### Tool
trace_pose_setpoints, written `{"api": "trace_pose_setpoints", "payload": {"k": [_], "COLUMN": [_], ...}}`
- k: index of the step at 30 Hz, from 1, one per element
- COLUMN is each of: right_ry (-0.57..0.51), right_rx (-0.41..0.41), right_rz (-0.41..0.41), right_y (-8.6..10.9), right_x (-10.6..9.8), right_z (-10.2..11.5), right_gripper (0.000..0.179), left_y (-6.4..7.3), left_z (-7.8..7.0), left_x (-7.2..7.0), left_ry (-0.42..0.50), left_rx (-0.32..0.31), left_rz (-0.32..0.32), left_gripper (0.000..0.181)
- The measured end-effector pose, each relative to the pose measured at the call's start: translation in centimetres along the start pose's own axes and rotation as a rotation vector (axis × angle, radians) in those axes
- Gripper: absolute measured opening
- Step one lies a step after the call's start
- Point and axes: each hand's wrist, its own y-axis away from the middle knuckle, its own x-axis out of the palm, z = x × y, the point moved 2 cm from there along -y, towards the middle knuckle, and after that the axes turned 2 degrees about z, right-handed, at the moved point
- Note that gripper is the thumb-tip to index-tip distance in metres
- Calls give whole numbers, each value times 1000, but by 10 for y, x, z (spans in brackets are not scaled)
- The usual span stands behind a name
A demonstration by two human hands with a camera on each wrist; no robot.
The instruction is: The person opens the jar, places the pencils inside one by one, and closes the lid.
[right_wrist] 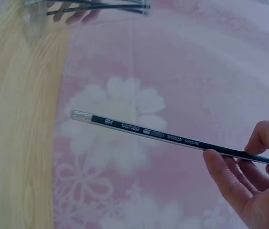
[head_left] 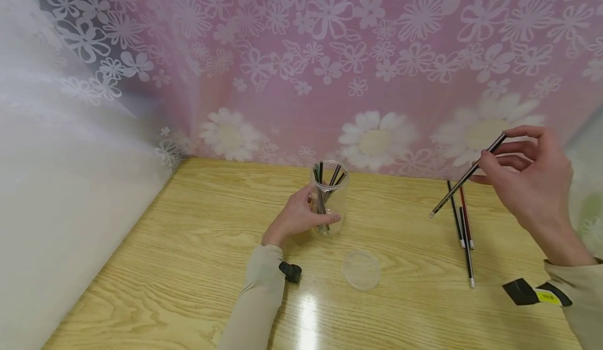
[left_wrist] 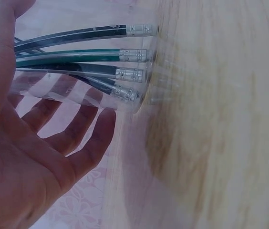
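A clear plastic jar (head_left: pixel 335 203) stands on the wooden table with several pencils (head_left: pixel 322 195) inside, their metal-capped ends (left_wrist: pixel 133 55) at the bottom. My left hand (head_left: pixel 298 215) grips the jar from the left, thumb across its front and fingers behind it. Off to the right, my right hand (head_left: pixel 537 182) is raised above the table. It pinches a dark striped pencil (right_wrist: pixel 149 132) near its upper end; the metal-capped end points down and left. Below that pencil, several loose pencils (head_left: pixel 466 224), one of them red, lie on the table.
A clear round lid (head_left: pixel 361 270) lies flat on the table in front of the jar. Behind the wooden table (head_left: pixel 212 266) hangs a pink flowered curtain (head_left: pixel 301 67), and a white sheet (head_left: pixel 70 156) borders the left side.
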Motion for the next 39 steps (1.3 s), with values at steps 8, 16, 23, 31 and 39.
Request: {"api": "trace_pose_setpoints", "payload": {"k": [8, 16, 23, 31, 39], "right_ry": [-115, -407, -521, -683, -774], "right_rx": [-145, -305, -384, -435, -474], "right_rz": [-91, -106, -109, -83, -56], "right_y": [-4, -6, -9, -10, -10], "right_x": [10, 19, 30, 45, 62], "right_z": [36, 59, 77, 92, 106], "right_gripper": [46, 41, 38, 40, 39], "left_y": [-1, -1, 0, -1, -1], "left_z": [0, -1, 0, 0, 0], "left_x": [0, 0, 0, 0, -1], "left_ry": [-9, -6, -21, -48, -42], "left_rx": [4, 11, 12, 20, 27], "left_rz": [-1, 2, 1, -3, -6], "left_gripper": [64, 63, 63, 66, 62]}}
